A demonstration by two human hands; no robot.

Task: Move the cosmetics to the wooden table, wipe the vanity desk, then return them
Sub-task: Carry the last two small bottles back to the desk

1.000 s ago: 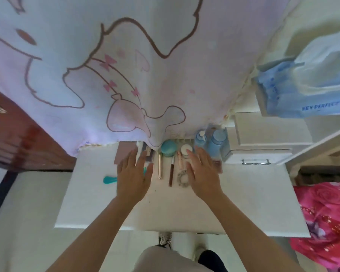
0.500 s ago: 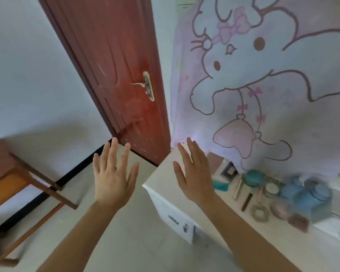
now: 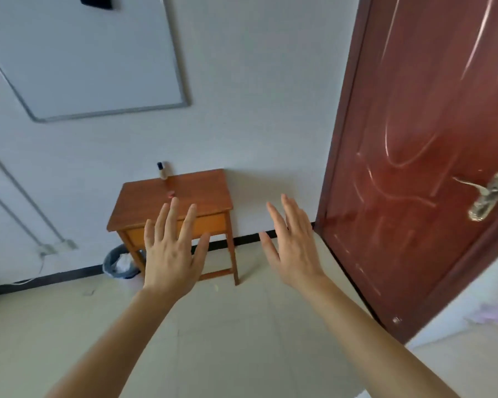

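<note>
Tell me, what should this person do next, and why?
Probably turn back to fetch cosmetics: both the left hand and right hand are open and empty, and the wooden table holds only a small bottle and one tiny item.

A red-brown door (image 3: 426,156) stands shut at the right, its brass lever handle (image 3: 490,195) on the right edge of the view. A whiteboard (image 3: 78,53) with a metal frame hangs tilted on the pale wall (image 3: 256,81) at upper left. A grey waste bin (image 3: 118,262) (something white inside) sits on the tiled floor (image 3: 236,326), against a black skirting strip (image 3: 55,278). Thin conduit pipes (image 3: 20,205) run down the wall at left.
</note>
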